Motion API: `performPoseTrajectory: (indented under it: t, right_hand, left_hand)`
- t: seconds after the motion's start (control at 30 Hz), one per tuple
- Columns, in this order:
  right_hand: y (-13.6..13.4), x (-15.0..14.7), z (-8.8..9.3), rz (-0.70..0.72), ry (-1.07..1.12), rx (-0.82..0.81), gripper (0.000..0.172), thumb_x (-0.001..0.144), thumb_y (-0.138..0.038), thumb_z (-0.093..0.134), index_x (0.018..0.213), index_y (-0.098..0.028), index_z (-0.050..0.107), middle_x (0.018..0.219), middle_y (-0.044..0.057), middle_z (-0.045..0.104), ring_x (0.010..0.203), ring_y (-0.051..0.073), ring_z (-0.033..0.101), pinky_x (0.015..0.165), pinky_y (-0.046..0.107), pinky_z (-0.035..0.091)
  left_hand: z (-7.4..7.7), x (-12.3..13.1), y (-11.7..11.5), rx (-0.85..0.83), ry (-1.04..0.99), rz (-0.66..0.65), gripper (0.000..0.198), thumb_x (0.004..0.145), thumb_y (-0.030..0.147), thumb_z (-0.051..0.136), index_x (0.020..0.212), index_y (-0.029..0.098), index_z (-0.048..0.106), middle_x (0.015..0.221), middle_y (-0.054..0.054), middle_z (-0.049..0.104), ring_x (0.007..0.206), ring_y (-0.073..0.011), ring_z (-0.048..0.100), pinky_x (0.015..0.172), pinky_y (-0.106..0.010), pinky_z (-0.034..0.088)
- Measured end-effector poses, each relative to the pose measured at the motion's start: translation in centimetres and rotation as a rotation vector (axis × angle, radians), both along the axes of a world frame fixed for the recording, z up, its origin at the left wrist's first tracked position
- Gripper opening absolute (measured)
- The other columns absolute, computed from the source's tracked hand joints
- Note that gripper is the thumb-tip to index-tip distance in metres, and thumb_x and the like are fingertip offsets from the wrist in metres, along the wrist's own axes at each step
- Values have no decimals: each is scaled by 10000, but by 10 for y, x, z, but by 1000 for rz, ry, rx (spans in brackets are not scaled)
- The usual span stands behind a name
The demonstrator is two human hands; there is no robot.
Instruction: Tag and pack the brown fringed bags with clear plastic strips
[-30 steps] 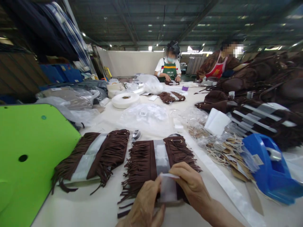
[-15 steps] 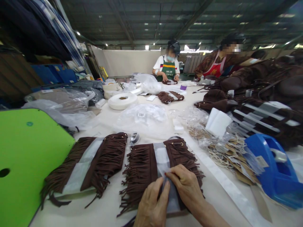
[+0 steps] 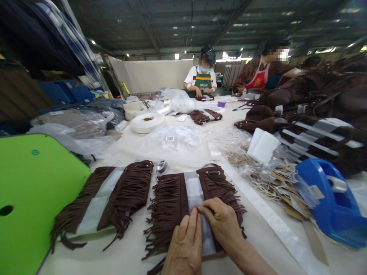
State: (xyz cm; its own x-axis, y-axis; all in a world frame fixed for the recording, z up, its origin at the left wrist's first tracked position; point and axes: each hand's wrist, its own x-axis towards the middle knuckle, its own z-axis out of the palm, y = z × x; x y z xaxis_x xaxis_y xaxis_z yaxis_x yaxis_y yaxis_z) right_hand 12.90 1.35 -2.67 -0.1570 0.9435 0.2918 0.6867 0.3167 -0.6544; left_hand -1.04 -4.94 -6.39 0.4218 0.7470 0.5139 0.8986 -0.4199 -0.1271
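Two dark brown fringed bags lie on the pale table, each with a translucent strip around its middle. The right-hand bag (image 3: 169,196) is under my hands. My left hand (image 3: 185,244) rests on its lower part, fingers stretched out side by side, tips on the translucent strip (image 3: 195,189). My right hand (image 3: 222,221) is bent over the strip from the right, thumb and forefinger pinched at it, touching the left fingertips. The left-hand bag (image 3: 129,187) lies untouched. A small tape roll (image 3: 162,167) is behind, between the bags.
A green panel (image 3: 25,183) stands at left. To the right are a blue tape dispenser (image 3: 323,202), tangled tags (image 3: 278,181) and piled brown bags (image 3: 338,103). Plastic bags (image 3: 174,141) and a white roll (image 3: 147,122) lie behind. People work across the table.
My left fingers have straightened and moved up along the strip, with the thumb now beside them. My right hand stays pinched at about the same spot. The view has shifted slightly.
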Motion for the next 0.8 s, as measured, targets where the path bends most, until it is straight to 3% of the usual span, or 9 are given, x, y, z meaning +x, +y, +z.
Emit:
performPoseTrajectory:
  t: [0.13,0.37,0.7,0.8]
  right_hand:
    - [0,0,1,-11,61,-14,123,798,-226,592,687,-190,630,682,11,621,645,152,598,629,242,411]
    - [-1,-1,6,-47,184,-169,146,786,-275,592,668,-208,647,697,-2,640,675,152,600,641,243,406]
    - [2,-7,9,-86,158,-176,155,770,-285,598,644,-204,639,687,11,649,673,176,604,650,274,411]
    - [-3,-7,13,-51,201,-154,96,772,-277,597,729,-199,635,692,3,640,656,158,598,633,253,432]
  left_hand:
    - [2,2,-1,14,12,33,479,777,103,364,1229,51,514,1262,-148,536,1097,-266,443,836,-335,350]
    - [8,1,-3,25,-23,-22,481,791,101,364,1250,77,506,1288,-103,531,1065,-239,448,841,-314,329]
    - [1,1,-6,-17,9,23,546,726,102,405,1263,84,498,1313,-108,515,1154,-251,412,868,-322,347]
    - [4,3,-6,-38,32,59,544,739,119,421,1278,95,485,1329,-105,505,1216,-247,381,859,-308,379]
